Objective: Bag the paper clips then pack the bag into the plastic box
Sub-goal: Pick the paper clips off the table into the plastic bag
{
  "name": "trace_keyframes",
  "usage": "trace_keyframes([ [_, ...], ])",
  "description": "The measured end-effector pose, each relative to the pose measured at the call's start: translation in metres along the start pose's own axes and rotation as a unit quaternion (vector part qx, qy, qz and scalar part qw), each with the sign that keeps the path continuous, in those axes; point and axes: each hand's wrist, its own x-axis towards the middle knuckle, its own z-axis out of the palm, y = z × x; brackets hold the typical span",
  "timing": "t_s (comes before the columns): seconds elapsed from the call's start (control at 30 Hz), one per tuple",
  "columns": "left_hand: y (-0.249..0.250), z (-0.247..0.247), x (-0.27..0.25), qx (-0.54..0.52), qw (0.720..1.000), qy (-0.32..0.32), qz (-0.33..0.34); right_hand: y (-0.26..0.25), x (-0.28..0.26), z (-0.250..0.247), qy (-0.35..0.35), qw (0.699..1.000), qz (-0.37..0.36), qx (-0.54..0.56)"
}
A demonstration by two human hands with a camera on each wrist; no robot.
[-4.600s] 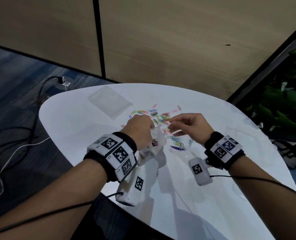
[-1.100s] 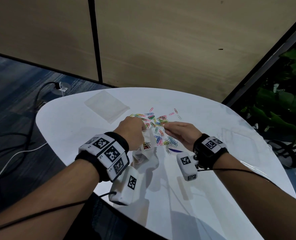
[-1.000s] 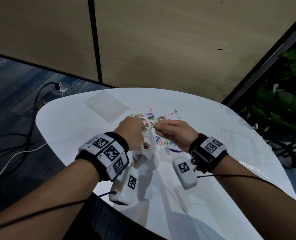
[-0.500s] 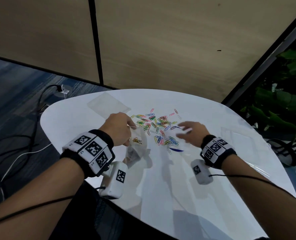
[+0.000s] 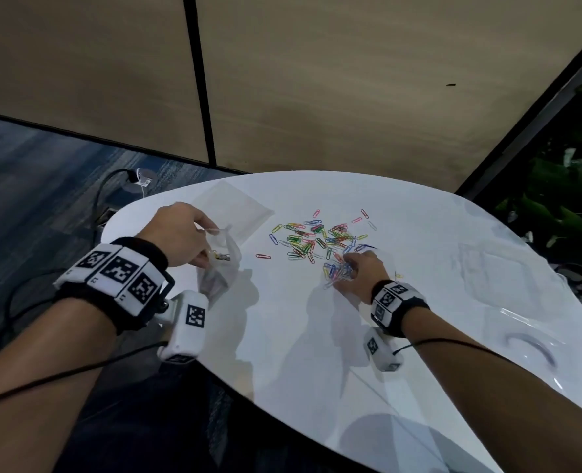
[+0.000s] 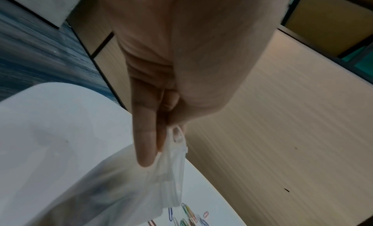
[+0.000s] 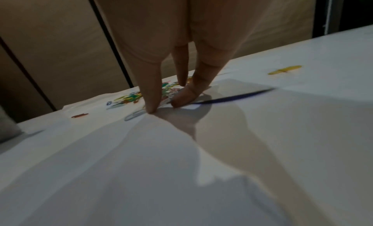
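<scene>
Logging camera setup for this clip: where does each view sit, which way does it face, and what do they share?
Head: worn on the head, looks forward and down at the white table; both forearms, left hand and right hand show.
Left wrist: looks along the left hand's fingers pinching the clear bag.
Right wrist: low over the table, looks along the right hand's fingers at the paper clips.
Shared: all show table and clips; head and left wrist share the bag.

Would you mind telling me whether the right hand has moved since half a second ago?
Yes. The right hand has dropped from above the paper clips to the pile's near edge, fingertips now gathering clips.
</scene>
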Motion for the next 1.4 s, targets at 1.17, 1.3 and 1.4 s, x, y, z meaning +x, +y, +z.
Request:
trace_keyframes([
  [1.17,0.021,0.038,-0.002,0.017,0.998,-0.038,0.054,-0.159,-0.036,-0.010,-0.049,0.945,-0.144,0.289],
  [1.3,0.016,0.034,0.003,0.036,0.997,-0.027,0.062,-0.171,-0.041,-0.014,-0.047,0.960,-0.244,0.130],
  [1.4,0.011,0.030,0.007,0.032,0.998,-0.021,0.056,-0.172,-0.035,-0.023,-0.076,0.954,-0.255,0.135],
])
